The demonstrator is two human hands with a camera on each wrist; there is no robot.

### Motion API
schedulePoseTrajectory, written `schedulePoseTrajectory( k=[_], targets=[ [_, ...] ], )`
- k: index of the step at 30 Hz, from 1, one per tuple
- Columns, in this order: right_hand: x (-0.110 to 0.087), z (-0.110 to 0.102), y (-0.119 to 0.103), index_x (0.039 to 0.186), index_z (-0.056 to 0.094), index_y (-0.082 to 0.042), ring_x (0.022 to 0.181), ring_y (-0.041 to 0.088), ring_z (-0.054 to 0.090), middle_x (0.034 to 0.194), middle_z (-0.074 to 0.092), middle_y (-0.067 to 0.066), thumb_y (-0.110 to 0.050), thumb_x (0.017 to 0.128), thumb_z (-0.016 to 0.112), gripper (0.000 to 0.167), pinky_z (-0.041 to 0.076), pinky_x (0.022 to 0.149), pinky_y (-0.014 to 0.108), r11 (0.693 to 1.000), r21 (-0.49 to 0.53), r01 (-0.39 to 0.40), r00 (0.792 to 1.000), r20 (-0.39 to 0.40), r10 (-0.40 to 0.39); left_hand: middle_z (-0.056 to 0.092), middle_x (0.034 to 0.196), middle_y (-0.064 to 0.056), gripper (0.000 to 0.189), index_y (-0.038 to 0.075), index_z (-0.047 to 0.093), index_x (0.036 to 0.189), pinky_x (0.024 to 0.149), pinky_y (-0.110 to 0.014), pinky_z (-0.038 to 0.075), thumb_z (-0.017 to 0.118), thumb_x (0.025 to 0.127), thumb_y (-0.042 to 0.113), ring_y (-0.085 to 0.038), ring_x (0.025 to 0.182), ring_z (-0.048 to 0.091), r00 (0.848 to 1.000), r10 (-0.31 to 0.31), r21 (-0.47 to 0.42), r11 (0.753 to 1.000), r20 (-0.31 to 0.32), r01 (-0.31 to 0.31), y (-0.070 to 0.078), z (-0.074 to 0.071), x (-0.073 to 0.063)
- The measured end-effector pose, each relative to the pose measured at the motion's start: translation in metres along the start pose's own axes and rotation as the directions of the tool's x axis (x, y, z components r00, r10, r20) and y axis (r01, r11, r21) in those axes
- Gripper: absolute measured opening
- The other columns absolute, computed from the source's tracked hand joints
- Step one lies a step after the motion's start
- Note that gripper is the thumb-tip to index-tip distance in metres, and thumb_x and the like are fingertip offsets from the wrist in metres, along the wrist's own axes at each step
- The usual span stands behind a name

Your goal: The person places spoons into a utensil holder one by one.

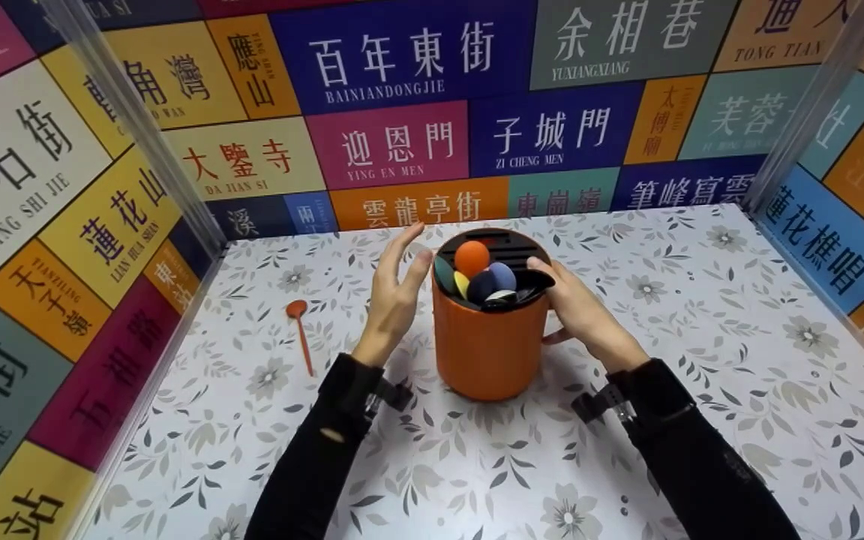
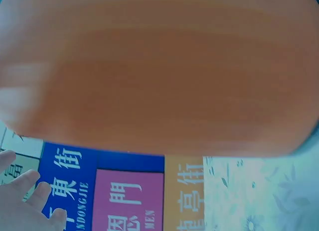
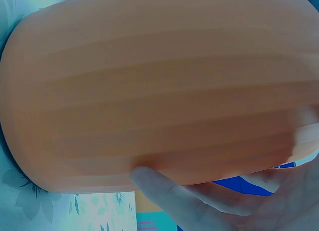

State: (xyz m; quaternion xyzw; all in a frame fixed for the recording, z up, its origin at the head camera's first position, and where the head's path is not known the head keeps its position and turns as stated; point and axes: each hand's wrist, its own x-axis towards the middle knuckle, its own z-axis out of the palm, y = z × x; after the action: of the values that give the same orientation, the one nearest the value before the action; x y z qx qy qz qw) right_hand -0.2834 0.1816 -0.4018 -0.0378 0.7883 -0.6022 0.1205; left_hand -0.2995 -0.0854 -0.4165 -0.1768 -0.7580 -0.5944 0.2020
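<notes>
A tall orange container (image 1: 489,352) with a side handle stands upright on the table. Its black top has a slotted part at the back, and small rounded pieces sit in front of the slots: an orange ball (image 1: 472,259), a blue-violet one (image 1: 502,277), and dark, green, yellow and whitish ones. My right hand (image 1: 589,315) grips the container at its right, thumb near the rim and fingers by the handle. Left of the container my left hand (image 1: 391,292) is raised with its fingers spread and holds nothing. A small gap shows between that hand and the wall.
A small orange spoon (image 1: 301,337) lies on the table to the left. The floral tabletop (image 1: 702,315) is bounded by colourful sign-printed panels (image 1: 402,142) at the back and both sides, with clear plastic corner strips.
</notes>
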Motion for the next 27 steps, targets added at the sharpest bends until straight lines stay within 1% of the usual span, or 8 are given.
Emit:
schedulePoseTrajectory(
  k=[3,6,9,13,16,21,24,27],
  targets=[
    [0.000,-0.001,0.001,0.168,0.026,-0.023,0.135,0.043,0.051,0.159,0.040,0.020,-0.069,0.103,0.041,0.081,0.060,0.074,0.059,1.000,-0.005,0.001,1.000,0.002,-0.001,0.049,0.158,-0.010,0.060,0.009,0.055,0.152,0.124,-0.047,0.024,0.055,0.102,0.044,-0.023,0.150,0.038,1.000,-0.009,0.033,0.999,-0.022,0.010,-0.008,-0.005,0.000],
    [-0.001,-0.001,0.000,0.168,0.026,-0.022,0.136,0.044,0.050,0.160,0.040,0.021,-0.068,0.103,0.042,0.081,0.060,0.074,0.060,1.000,-0.004,0.004,1.000,0.003,-0.004,0.050,0.156,-0.014,0.057,0.009,0.057,0.149,0.123,-0.047,0.025,0.057,0.102,0.041,-0.025,0.148,0.040,0.999,-0.012,0.083,0.996,-0.051,0.016,-0.019,-0.013,0.001],
    [-0.001,0.000,0.000,0.167,0.027,-0.019,0.137,0.044,0.049,0.159,0.040,0.021,-0.067,0.104,0.042,0.080,0.059,0.075,0.063,1.000,-0.003,0.003,1.000,0.000,-0.003,0.052,0.154,-0.018,0.053,0.006,0.059,0.146,0.123,-0.046,0.025,0.060,0.102,0.036,-0.030,0.147,0.042,0.996,0.009,0.131,0.991,-0.088,0.002,-0.034,-0.022,0.002],
    [-0.001,-0.001,-0.001,0.166,0.028,-0.016,0.136,0.044,0.049,0.158,0.041,0.022,-0.065,0.105,0.042,0.080,0.059,0.076,0.064,1.000,-0.006,-0.001,1.000,-0.004,0.001,0.055,0.150,-0.021,0.046,0.001,0.062,0.141,0.123,-0.047,0.026,0.063,0.102,0.026,-0.035,0.145,0.044,0.990,0.044,0.220,0.975,-0.133,-0.014,-0.053,-0.035,0.006],
    [-0.001,-0.002,-0.001,0.166,0.028,-0.017,0.135,0.044,0.050,0.158,0.041,0.023,-0.065,0.105,0.042,0.079,0.059,0.074,0.062,1.000,-0.006,-0.001,1.000,-0.009,0.001,0.055,0.149,-0.022,0.044,-0.001,0.064,0.138,0.123,-0.049,0.025,0.065,0.102,0.023,-0.036,0.143,0.044,0.986,0.057,0.308,0.951,-0.159,-0.005,-0.065,-0.046,0.010],
    [0.000,-0.001,-0.001,0.167,0.027,-0.023,0.137,0.045,0.049,0.160,0.040,0.020,-0.065,0.105,0.041,0.077,0.058,0.076,0.065,1.000,0.010,0.006,1.000,0.000,-0.006,0.058,0.145,-0.022,0.042,-0.001,0.065,0.135,0.120,-0.051,0.026,0.067,0.099,0.020,-0.038,0.139,0.047,0.971,0.057,0.416,0.908,-0.233,0.046,-0.080,-0.068,0.021],
    [0.000,0.000,-0.001,0.168,0.025,-0.025,0.138,0.045,0.048,0.161,0.039,0.019,-0.065,0.105,0.041,0.076,0.058,0.077,0.066,1.000,0.017,0.007,1.000,0.013,-0.007,0.057,0.147,-0.022,0.043,0.001,0.065,0.137,0.118,-0.054,0.027,0.068,0.098,0.021,-0.040,0.139,0.046,0.964,0.020,0.456,0.883,-0.265,0.107,-0.086,-0.080,0.026],
    [-0.001,-0.001,-0.001,0.168,0.025,-0.024,0.139,0.045,0.047,0.161,0.038,0.019,-0.066,0.105,0.041,0.077,0.058,0.077,0.066,1.000,0.013,0.008,1.000,0.013,-0.008,0.053,0.151,-0.021,0.048,0.003,0.063,0.141,0.117,-0.058,0.026,0.068,0.098,0.024,-0.041,0.142,0.042,0.963,-0.046,0.495,0.851,-0.267,0.178,-0.093,-0.088,0.030]
  ],
)
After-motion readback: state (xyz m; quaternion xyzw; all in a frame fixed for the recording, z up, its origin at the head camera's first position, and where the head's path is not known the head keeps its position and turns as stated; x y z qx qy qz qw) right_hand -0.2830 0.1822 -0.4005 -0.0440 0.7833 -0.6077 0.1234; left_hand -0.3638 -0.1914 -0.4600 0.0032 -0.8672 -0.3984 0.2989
